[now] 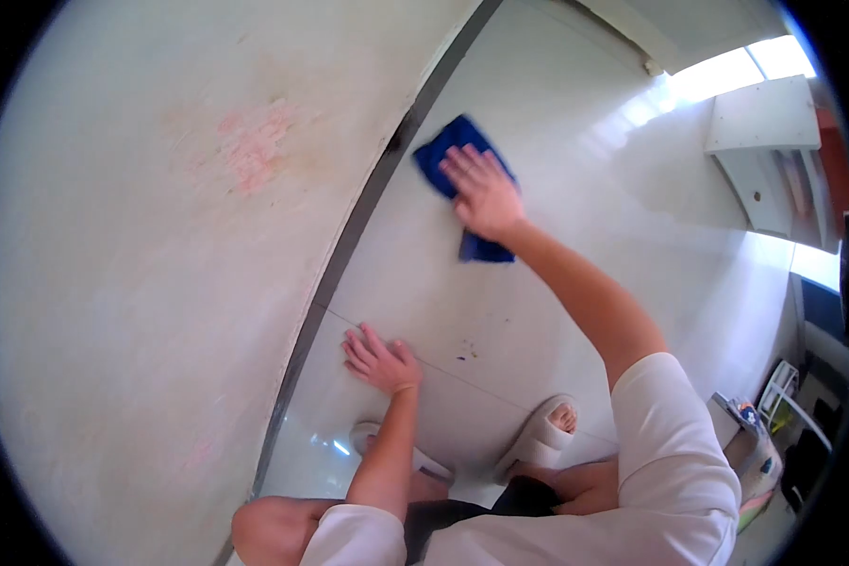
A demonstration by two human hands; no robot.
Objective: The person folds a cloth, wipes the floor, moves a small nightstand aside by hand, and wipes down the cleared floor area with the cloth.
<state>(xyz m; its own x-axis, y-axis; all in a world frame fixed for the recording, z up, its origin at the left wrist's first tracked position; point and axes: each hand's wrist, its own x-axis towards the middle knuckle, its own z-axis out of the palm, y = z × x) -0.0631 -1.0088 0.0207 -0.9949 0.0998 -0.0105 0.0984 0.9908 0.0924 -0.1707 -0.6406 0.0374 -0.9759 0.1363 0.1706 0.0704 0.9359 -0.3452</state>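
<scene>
A dark blue cloth (437,162) lies on the pale tiled floor (557,302), near the dark strip at the foot of the wall. My right hand (486,193) rests flat on top of it, fingers stretched out, covering its middle. Lower down, my left hand (383,363) is spread on the bare floor beside the same strip, holding nothing. Small dark crumbs (468,355) lie on the tiles between my left hand and my right foot.
A stained wall (141,283) fills the left side. My sandalled feet (549,429) are below. A white cabinet (764,118) stands at the upper right, and assorted items (759,453) sit at the lower right.
</scene>
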